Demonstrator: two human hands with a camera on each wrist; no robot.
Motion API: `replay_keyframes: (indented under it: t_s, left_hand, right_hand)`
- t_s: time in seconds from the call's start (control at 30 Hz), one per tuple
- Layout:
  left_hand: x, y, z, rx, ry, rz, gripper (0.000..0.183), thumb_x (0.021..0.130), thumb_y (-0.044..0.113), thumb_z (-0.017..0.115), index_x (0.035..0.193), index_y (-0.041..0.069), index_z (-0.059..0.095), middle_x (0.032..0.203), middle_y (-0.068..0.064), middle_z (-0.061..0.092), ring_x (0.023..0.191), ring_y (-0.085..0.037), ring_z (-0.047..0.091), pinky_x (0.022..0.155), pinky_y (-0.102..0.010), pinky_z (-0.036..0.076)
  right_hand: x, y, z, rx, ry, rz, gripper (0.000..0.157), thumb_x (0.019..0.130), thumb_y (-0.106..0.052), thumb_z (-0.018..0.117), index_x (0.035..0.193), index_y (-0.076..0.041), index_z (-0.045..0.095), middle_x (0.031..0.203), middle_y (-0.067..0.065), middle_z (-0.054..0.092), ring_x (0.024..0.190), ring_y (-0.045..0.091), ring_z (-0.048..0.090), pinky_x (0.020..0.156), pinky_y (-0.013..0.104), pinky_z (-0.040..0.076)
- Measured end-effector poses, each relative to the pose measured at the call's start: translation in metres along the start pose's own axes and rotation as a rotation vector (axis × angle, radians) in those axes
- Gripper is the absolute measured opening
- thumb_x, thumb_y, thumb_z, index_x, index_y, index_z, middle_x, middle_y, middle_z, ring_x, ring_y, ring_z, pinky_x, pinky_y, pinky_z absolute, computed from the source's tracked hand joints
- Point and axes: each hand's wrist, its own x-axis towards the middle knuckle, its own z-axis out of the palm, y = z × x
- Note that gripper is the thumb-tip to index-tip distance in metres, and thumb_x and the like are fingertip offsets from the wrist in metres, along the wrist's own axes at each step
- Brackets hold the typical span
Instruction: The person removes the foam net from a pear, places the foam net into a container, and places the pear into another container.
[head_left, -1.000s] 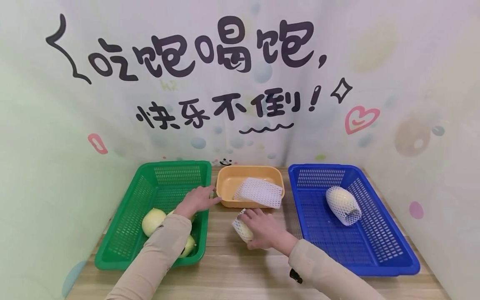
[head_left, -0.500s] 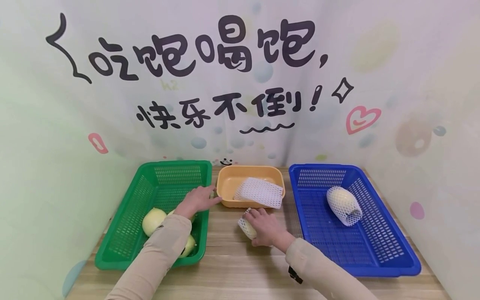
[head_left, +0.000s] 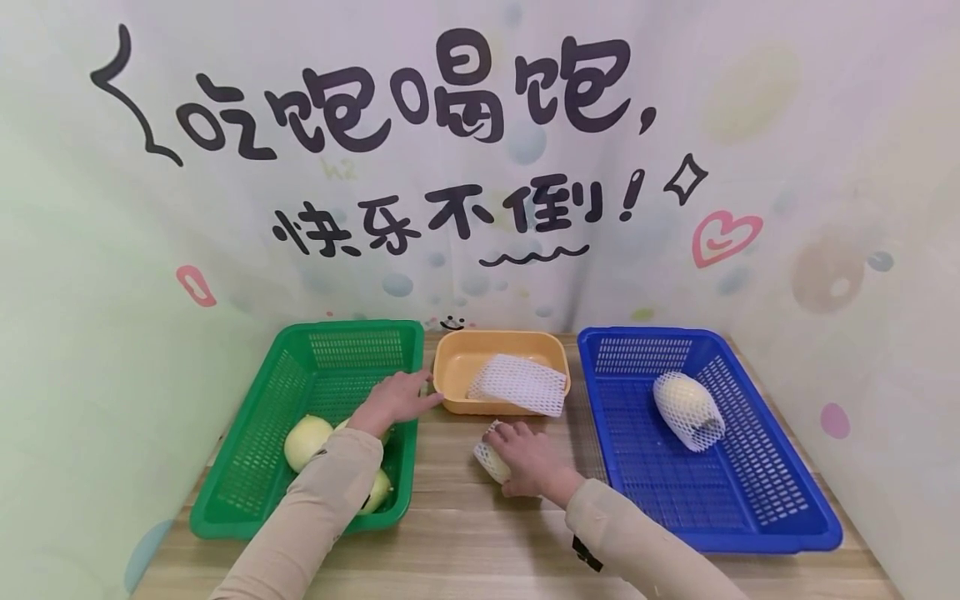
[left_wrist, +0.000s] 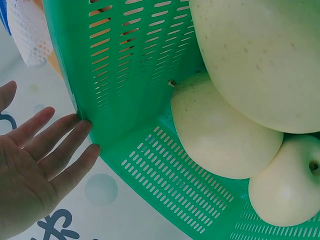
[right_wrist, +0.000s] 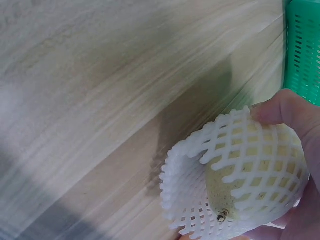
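Observation:
In the head view my right hand (head_left: 532,460) grips a pale yellow-green fruit (head_left: 492,463) in a white foam net sleeve, just above or on the table. The right wrist view shows the thumb on one side of the netted fruit (right_wrist: 270,175); its short stem shows at the sleeve's mouth. My left hand (head_left: 397,400) reaches over the right side of the green basket (head_left: 258,450), fingers spread. In the left wrist view the left hand (left_wrist: 40,170) has straight fingertips at the basket's rim. Several bare pale fruits (head_left: 307,443) lie inside, partly hidden by the arm.
A small orange tub (head_left: 453,371) at the back middle holds white foam net sleeves (head_left: 525,383), which overhang its front rim. On the right stands a blue basket (head_left: 660,483) with one netted fruit (head_left: 684,408). A printed wall sheet (head_left: 337,292) closes the back.
My right hand and the netted fruit shift a little right, then slightly back toward me. My left hand stays where it was.

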Motion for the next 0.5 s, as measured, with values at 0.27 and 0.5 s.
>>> replay_keyframes:
  t_s: [0.27, 0.5]
  left_hand:
    - [0.0003, 0.0004, -0.0005, 0.0, -0.002, -0.002, 0.046, 0.091, 0.038, 0.053, 0.125, 0.007, 0.053, 0.113, -0.016, 0.058, 0.093, -0.028, 0.056, 0.074, -0.042, 0.046]
    - [-0.0029, 0.0007, 0.0035, -0.005, 0.013, 0.003, 0.046, 0.091, 0.038, 0.053, 0.126, 0.008, 0.053, 0.114, -0.015, 0.058, 0.098, -0.03, 0.056, 0.076, -0.044, 0.046]
  right_hand:
    - [0.0003, 0.0013, -0.0042, 0.041, -0.03, 0.009, 0.081, 0.062, -0.031, 0.082, 0.132, -0.015, 0.043, 0.131, 0.01, 0.043, 0.112, 0.03, 0.044, 0.071, 0.046, 0.047]
    - [-0.0057, 0.0076, -0.0077, 0.137, -0.027, -0.01, 0.092, 0.063, -0.027, 0.082, 0.138, -0.009, 0.034, 0.138, 0.017, 0.034, 0.12, 0.038, 0.037, 0.081, 0.051, 0.044]
